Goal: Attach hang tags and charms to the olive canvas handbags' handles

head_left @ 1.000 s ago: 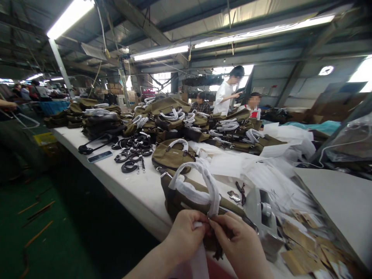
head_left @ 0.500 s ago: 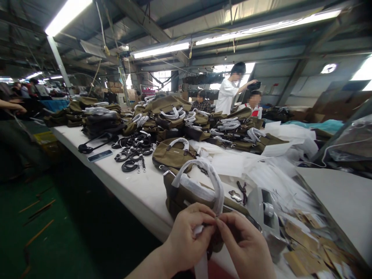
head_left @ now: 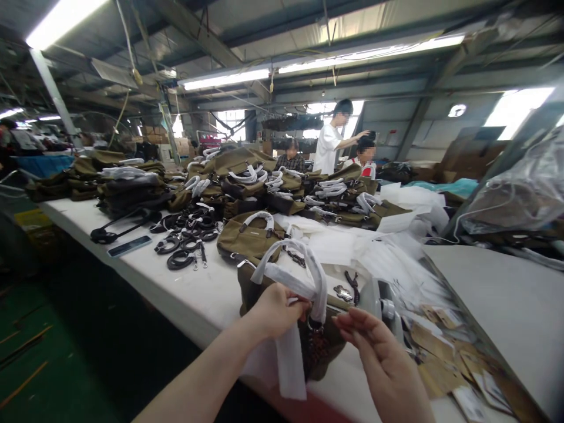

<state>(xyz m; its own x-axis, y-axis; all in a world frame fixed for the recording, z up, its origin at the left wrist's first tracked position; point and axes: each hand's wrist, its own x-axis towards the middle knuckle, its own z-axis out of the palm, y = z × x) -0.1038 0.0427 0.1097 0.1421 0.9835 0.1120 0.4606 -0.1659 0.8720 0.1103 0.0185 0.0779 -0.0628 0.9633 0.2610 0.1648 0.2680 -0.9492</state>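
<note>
My left hand's [head_left: 275,308] fingers pinch a white strip [head_left: 291,367]; whether my right hand's [head_left: 388,367] curled fingers grip anything, I can't tell. The olive bag [head_left: 249,288] sits lower centre. I judge this strip-handling calls for care near the ring [head_left: 314,325].

Tube lights [head_left: 227,79] glaring overhead | windows [head_left: 517,111] blowing out white | floor [head_left: 66,358] sinking into shadow | edges stretching, smearing
</note>
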